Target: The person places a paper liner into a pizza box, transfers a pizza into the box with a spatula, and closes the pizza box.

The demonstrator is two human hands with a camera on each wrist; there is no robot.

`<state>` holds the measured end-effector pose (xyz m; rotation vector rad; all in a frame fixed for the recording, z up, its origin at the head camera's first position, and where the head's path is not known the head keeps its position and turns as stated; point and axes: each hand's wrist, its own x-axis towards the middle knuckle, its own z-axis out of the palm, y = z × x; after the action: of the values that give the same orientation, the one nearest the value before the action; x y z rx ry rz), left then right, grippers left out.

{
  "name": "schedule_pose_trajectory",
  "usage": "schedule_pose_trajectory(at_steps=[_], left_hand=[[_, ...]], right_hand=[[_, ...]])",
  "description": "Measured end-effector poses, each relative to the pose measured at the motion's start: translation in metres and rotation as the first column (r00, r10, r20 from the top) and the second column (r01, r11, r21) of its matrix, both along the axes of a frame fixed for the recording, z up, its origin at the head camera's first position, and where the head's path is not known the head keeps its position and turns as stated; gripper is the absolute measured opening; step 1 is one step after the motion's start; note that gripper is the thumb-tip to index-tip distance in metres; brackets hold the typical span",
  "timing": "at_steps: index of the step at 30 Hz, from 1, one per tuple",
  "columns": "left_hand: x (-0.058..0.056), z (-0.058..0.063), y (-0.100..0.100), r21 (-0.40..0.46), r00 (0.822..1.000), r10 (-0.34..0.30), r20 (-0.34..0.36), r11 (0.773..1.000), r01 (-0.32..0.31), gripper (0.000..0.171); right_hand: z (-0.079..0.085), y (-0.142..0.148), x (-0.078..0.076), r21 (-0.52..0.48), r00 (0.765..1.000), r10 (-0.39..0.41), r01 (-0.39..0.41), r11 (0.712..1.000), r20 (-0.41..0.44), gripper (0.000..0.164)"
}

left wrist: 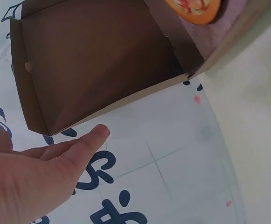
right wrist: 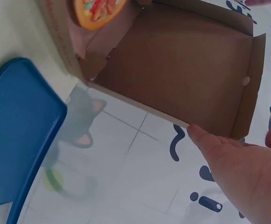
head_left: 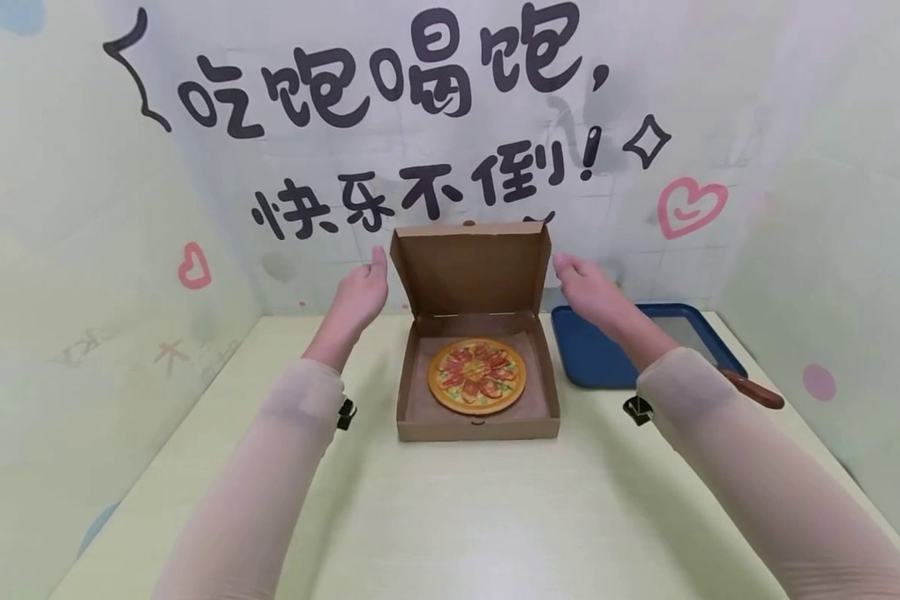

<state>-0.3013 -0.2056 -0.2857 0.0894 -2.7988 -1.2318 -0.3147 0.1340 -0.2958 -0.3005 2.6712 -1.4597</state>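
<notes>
A brown cardboard pizza box (head_left: pixel 477 431) stands on the table with its lid (head_left: pixel 471 271) raised upright. A round pizza (head_left: pixel 477 376) with red and green toppings lies inside on brownish paper. My left hand (head_left: pixel 362 293) is beside the lid's left edge, a small gap showing between them in the left wrist view. On the other side, my right hand (head_left: pixel 591 292) is at the lid's right edge. Its nearest fingertip (right wrist: pixel 194 129) meets or nearly meets that edge in the right wrist view; contact is hard to tell. Neither hand visibly grips the cardboard.
Right of the box lies a blue tray (head_left: pixel 592 367), partly behind my right forearm. A brown handle (head_left: pixel 753 390) projects past the tray's right side. The patterned wall (head_left: pixel 450 192) rises behind the box, and side walls flank the table (head_left: pixel 465 517).
</notes>
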Motion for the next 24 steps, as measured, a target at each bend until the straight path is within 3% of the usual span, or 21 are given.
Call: schedule_pose_trajectory(at_steps=[2,4,7,9,12,24], left_hand=[[-0.006,0.005,0.003,0.109,0.999,0.024,0.026,0.994,-0.027,0.099],[-0.011,0.008,0.004,0.231,0.999,0.020,0.041,0.972,-0.029,0.103],[-0.020,0.011,0.005,0.402,0.999,-0.026,0.034,0.916,0.011,0.104],[-0.024,0.012,0.005,0.462,0.998,-0.066,0.017,0.885,0.051,0.101],[-0.028,0.013,0.006,0.484,0.994,-0.106,0.001,0.870,0.092,0.101],[-0.026,0.024,0.015,0.443,0.987,-0.160,-0.025,0.883,0.154,0.101]], right_hand=[[0.004,-0.004,-0.003,-0.110,0.999,-0.022,0.025,0.994,0.029,0.073],[0.008,-0.008,-0.007,-0.216,0.998,-0.032,0.043,0.976,0.054,0.077],[0.013,-0.012,-0.013,-0.332,0.995,-0.031,0.062,0.941,0.097,0.081],[0.016,-0.014,-0.016,-0.379,0.993,-0.018,0.062,0.923,0.118,0.083],[0.017,-0.014,-0.020,-0.416,0.991,0.020,0.039,0.909,0.135,0.086],[0.022,-0.013,-0.017,-0.430,0.991,0.060,-0.001,0.903,0.123,0.086]])
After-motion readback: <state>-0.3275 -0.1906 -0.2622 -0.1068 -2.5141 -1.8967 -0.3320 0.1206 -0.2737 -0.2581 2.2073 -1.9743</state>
